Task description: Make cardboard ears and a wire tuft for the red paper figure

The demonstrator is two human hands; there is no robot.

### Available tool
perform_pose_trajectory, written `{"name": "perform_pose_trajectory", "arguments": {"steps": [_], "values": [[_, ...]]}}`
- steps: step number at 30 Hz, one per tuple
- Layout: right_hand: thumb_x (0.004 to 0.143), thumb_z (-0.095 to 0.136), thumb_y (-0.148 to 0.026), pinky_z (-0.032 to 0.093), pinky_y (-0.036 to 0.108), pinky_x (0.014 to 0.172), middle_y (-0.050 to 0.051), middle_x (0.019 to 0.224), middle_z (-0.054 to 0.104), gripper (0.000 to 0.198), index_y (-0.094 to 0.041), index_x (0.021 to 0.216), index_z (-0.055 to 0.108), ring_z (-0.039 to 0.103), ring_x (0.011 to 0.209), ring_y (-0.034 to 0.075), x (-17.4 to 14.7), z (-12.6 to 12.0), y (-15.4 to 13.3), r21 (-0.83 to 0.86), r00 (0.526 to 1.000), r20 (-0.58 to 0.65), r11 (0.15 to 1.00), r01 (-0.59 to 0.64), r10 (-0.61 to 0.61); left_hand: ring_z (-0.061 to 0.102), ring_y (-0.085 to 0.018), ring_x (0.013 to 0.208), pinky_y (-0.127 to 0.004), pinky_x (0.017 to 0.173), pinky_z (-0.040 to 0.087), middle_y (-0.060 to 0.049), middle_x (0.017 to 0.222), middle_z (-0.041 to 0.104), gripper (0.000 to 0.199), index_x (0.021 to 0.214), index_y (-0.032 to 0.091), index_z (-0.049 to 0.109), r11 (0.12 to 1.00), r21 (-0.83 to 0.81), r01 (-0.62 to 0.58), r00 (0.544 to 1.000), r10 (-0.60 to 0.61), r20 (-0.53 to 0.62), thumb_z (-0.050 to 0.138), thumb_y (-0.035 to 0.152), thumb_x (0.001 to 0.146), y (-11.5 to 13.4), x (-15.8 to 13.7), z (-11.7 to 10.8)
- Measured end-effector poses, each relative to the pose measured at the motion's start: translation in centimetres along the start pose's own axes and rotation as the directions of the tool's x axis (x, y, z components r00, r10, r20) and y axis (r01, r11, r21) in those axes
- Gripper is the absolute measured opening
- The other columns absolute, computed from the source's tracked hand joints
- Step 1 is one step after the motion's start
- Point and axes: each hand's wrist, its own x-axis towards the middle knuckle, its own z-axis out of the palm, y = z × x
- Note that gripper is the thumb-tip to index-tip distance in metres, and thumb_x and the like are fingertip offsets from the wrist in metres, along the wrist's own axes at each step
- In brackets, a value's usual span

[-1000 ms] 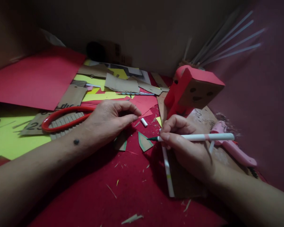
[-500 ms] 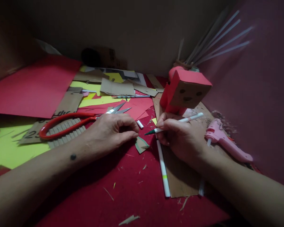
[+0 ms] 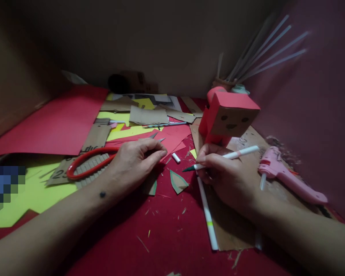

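Green tips the marker (image 3: 238,152) that the right hand (image 3: 226,172) pinches near its point, maybe to steer it well. I see the left hand (image 3: 136,159) pinched small, seemingly empty. Between them, a cardboard leaf (image 3: 178,181) lies on the red counter (image 3: 120,237).

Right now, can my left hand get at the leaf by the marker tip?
Probably yes: the leaf lies close to your left hand with nothing visible on top, though the marker in your right hand is close by.
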Motion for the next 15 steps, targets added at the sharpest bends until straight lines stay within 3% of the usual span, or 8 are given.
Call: {"name": "perform_pose_trajectory", "arguments": {"steps": [5,9,15], "values": [[0.078,0.062,-0.035,0.025,0.021,0.040,-0.004,0.047,0.051,0.019,-0.018,0.070,0.060,0.038,0.041,0.008,0.1,0.3,0.2,0.023,0.996,-0.079,0.999,-0.040,0.041,0.060,-0.018,0.076,-0.030,0.065,0.049,-0.004,0.080,0.067,0.023,0.082,0.017,0.064,0.986,-0.092,0.140,0.982,-0.151,-0.118,0.049,0.033,0.087,1.0,-0.4,-0.3],[0.088,0.052,-0.050,0.030,0.021,0.042,-0.004,0.049,0.054,0.034,-0.019,0.084,0.065,0.041,0.041,0.008,-0.2,0.6,-0.1,-0.079,0.999,-0.045,0.997,-0.023,0.019,0.062,-0.019,0.078,-0.032,0.069,0.052,-0.004,0.082,0.069,0.022,0.083,0.019,0.065,0.989,-0.105,0.101,0.984,-0.115,-0.135,0.048,0.032,0.088,1.2,-0.6,-0.3],[0.088,0.053,-0.046,0.030,0.021,0.044,-0.003,0.050,0.054,0.034,-0.018,0.074,0.064,0.042,0.043,0.008,-0.3,0.8,-0.4,-0.180,1.000,-0.006,0.983,0.020,-0.022,0.062,-0.020,0.078,-0.033,0.068,0.051,-0.006,0.083,0.069,0.023,0.083,0.018,0.065,0.995,-0.029,0.099,0.991,-0.101,-0.092,0.046,0.030,0.089,1.0,-0.4,-0.4]]}}
